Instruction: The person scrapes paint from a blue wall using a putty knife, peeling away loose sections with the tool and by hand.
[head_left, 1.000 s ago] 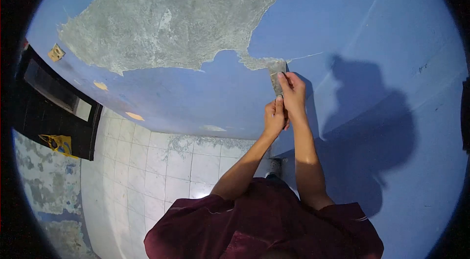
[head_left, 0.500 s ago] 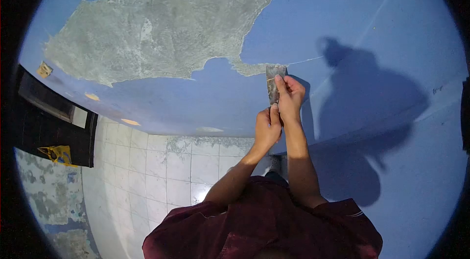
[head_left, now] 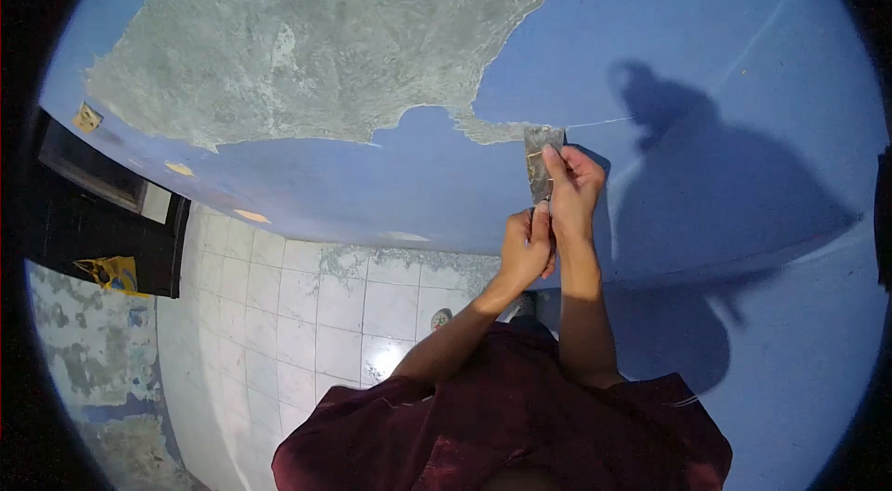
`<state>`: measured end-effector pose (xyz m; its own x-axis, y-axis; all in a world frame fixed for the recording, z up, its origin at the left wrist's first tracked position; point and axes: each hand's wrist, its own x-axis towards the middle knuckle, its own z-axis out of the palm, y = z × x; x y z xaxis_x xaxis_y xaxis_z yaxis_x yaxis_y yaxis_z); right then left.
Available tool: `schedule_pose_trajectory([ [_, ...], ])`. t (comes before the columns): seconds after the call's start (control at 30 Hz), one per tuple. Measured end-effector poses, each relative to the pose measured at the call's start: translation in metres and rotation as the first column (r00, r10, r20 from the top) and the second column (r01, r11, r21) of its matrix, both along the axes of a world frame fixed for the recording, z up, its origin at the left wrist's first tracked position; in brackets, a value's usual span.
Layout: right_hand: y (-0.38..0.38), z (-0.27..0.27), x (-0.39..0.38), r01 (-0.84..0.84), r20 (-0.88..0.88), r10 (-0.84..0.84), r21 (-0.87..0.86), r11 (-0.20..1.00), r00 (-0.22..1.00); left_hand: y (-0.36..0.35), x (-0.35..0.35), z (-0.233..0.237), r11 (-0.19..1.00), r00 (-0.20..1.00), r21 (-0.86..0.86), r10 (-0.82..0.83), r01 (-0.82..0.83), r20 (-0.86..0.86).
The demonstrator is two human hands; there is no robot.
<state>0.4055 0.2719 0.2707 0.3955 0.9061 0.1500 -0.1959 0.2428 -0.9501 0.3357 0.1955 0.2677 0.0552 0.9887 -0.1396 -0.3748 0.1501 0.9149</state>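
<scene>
A grey, stained scraper [head_left: 539,177] stands with its flat end against the blue wall [head_left: 595,54]. Its edge meets the right end of a narrow bare strip that runs out of the large grey patch [head_left: 344,36]. My right hand [head_left: 578,183] is closed on the blade's right side, thumb on its face. Below it, my left hand [head_left: 528,245] is closed round the lower end of the scraper, mostly hidden by the fingers. A thin pale line continues along the paint to the right of the blade.
White floor tiles [head_left: 339,310] lie below, with grey smears by the wall. A dark piece of furniture [head_left: 111,212] with a yellow bag [head_left: 116,274] stands at left. My shadow [head_left: 706,184] falls on the wall at right. My shoe [head_left: 441,319] shows below.
The view has shifted slightly, so the wall patch, both hands and the scraper appear further right. Both hands keep their grip, and the scraper's edge is still at the strip's right end.
</scene>
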Motion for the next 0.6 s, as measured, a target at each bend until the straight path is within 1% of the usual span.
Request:
schedule_pose_trajectory([
  [0.07, -0.001, 0.008, 0.005, -0.118, 0.034, 0.12, -0.049, 0.992, 0.992, 0.004, -0.004, 0.002, 0.999, 0.999, 0.022, -0.032, 0.032, -0.016],
  [0.1, 0.002, 0.006, -0.002, -0.107, -0.016, 0.107, 0.005, 0.994, 0.994, 0.004, -0.009, 0.002, 0.999, 0.998, -0.005, -0.049, 0.049, -0.043],
  [0.13, 0.002, 0.004, -0.005, -0.101, -0.016, 0.101, 0.008, 0.995, 0.995, 0.005, -0.012, 0.0, 0.998, 0.998, -0.002, -0.055, 0.055, -0.042],
  [0.2, 0.002, 0.004, -0.007, -0.07, -0.079, 0.072, 0.025, 0.997, 0.994, 0.008, -0.012, -0.005, 0.997, 0.993, 0.063, -0.041, 0.049, -0.113],
  [0.23, 0.003, 0.002, -0.005, -0.037, 0.014, 0.037, -0.004, 0.999, 0.999, 0.01, -0.009, -0.007, 0.996, 0.997, 0.067, -0.051, 0.055, -0.066],
  [0.27, 0.005, 0.001, 0.0, -0.03, 0.012, 0.03, 0.003, 1.0, 0.999, 0.01, -0.003, -0.007, 0.995, 0.996, 0.074, -0.057, 0.062, -0.068],
  [0.33, 0.006, 0.005, 0.006, -0.097, 0.168, 0.094, 0.014, 0.995, 0.981, 0.01, 0.008, -0.005, 0.998, 1.0, 0.06, 0.02, -0.02, 0.006],
  [0.37, 0.004, 0.006, 0.007, -0.09, 0.174, 0.087, 0.008, 0.996, 0.981, 0.011, 0.005, -0.005, 0.998, 1.0, 0.064, 0.017, -0.017, 0.001],
  [0.4, 0.005, 0.007, 0.004, -0.088, 0.172, 0.085, 0.01, 0.996, 0.981, 0.011, 0.001, -0.004, 0.998, 0.999, 0.066, 0.006, -0.003, -0.041],
  [0.47, 0.003, 0.006, -0.004, -0.065, 0.073, 0.061, 0.063, 0.996, 0.996, 0.009, -0.007, -0.004, 0.998, 0.993, 0.059, -0.02, 0.027, -0.12],
  [0.5, 0.003, 0.004, -0.007, -0.063, 0.077, 0.059, 0.061, 0.996, 0.995, 0.009, -0.011, -0.006, 0.998, 0.993, 0.058, -0.022, 0.029, -0.116],
  [0.57, 0.005, -0.004, -0.012, -0.03, -0.002, 0.03, 0.058, 0.998, 1.0, 0.013, -0.017, -0.014, 0.991, 0.976, 0.124, -0.014, 0.042, -0.217],
  [0.6, 0.006, -0.003, -0.008, -0.029, 0.001, 0.029, 0.061, 0.998, 1.0, 0.014, -0.013, -0.016, 0.991, 0.977, 0.128, -0.015, 0.043, -0.214],
])
